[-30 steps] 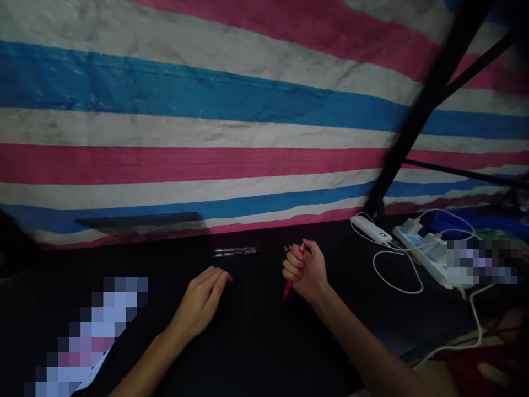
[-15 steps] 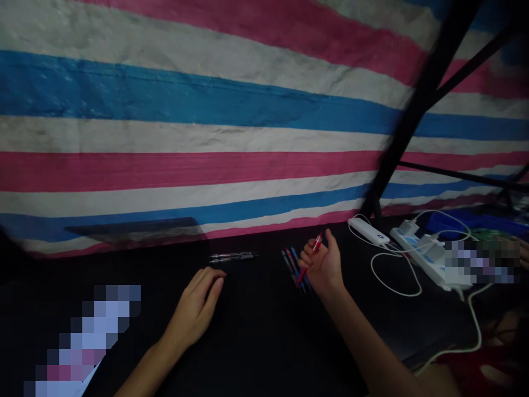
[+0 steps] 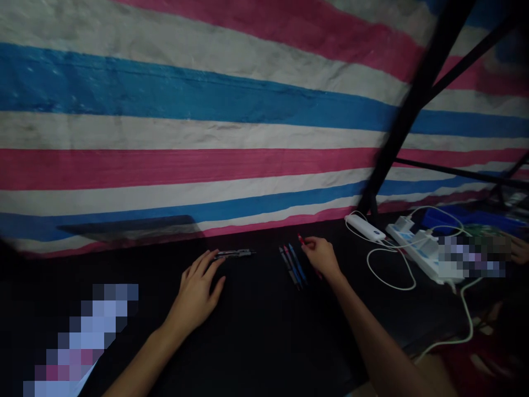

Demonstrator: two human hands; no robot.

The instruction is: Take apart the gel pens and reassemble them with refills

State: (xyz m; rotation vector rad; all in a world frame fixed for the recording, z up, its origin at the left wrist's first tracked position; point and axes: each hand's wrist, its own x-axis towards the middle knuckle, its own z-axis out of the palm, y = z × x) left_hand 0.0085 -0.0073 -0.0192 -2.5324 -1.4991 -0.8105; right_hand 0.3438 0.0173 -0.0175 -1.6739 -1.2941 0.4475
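Note:
My right hand [image 3: 321, 256] is closed around a red pen [image 3: 301, 239], low over the black table. Its tip points away from me and its other end shows below my fingers. Just left of it lie a blue pen [image 3: 296, 262], a pen with a pink end [image 3: 286, 252] and a dark grey pen [image 3: 290, 268], side by side at a slant. My left hand [image 3: 200, 284] rests with its fingers spread, fingertips at the left end of some clear-barrelled pens [image 3: 237, 253]; how many lie there I cannot tell.
On the right stand a white power strip [image 3: 425, 248] with plugs, a white power bank [image 3: 366, 227] and looping white cables [image 3: 390, 288]. A blue tray [image 3: 450, 218] lies behind. Another person's hand [image 3: 519, 248] is at the right edge. A striped tarp [image 3: 248, 165] hangs behind the table.
My right hand has turned palm down and lowered the red pen beside the row of pens. My left hand has moved slightly forward to the clear pens, its fingers spreading.

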